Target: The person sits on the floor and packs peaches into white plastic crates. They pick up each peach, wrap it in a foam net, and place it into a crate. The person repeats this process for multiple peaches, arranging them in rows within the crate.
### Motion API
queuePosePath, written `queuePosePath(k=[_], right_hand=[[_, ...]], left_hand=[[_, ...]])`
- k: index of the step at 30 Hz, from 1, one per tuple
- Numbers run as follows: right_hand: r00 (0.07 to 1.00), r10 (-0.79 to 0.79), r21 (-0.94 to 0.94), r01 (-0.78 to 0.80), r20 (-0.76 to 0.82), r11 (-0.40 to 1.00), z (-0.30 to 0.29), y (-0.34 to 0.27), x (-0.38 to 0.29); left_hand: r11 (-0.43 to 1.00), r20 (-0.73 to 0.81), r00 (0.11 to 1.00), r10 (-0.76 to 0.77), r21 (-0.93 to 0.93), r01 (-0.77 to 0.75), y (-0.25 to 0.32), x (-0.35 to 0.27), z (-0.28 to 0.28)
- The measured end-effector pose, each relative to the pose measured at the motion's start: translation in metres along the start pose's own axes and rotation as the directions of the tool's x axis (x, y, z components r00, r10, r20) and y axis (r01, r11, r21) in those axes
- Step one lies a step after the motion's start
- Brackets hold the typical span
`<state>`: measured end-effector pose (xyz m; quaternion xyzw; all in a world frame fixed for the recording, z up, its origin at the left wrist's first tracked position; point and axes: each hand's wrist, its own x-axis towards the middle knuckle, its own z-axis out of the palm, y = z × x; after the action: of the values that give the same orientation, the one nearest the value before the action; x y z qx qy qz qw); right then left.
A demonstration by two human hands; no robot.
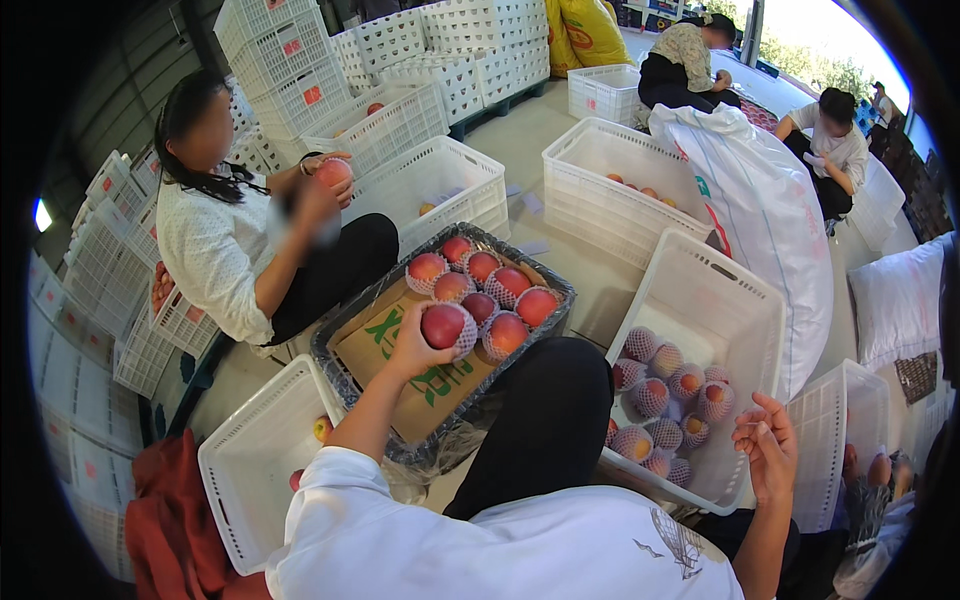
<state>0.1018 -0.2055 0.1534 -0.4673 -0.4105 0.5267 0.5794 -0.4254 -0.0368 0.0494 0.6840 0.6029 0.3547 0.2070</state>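
Note:
My left hand grips a red apple in a white foam net. It is held over a box lined with dark plastic film. Several net-sleeved apples sit in rows at the box's far end. Bare cardboard with green printing covers its near part. To the right, my right hand is raised at the rim of a white plastic crate, fingers apart and nothing visible in them. Inside that crate lie several foam-netted apples, heaped at the near end.
At left a person holds an apple. A white crate with a few apples stands by my left elbow. Beyond the box are more crates. A large white sack leans behind the right crate. Crate stacks rise behind.

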Motion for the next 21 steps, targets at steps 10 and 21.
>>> queuePosePath(k=[10, 21], right_hand=[[0.997, 0.052, -0.038, -0.054, -0.048, 0.998, 0.008, 0.007, 0.009], [0.999, 0.036, -0.171, -0.033, 0.014, 0.985, 0.011, -0.005, 0.014]], left_hand=[[0.996, 0.254, 0.966, 0.051, -0.085, -0.030, -0.052, -0.027, 0.072], [0.999, 0.207, 0.978, -0.040, -0.017, 0.045, -0.055, -0.027, 0.072]])
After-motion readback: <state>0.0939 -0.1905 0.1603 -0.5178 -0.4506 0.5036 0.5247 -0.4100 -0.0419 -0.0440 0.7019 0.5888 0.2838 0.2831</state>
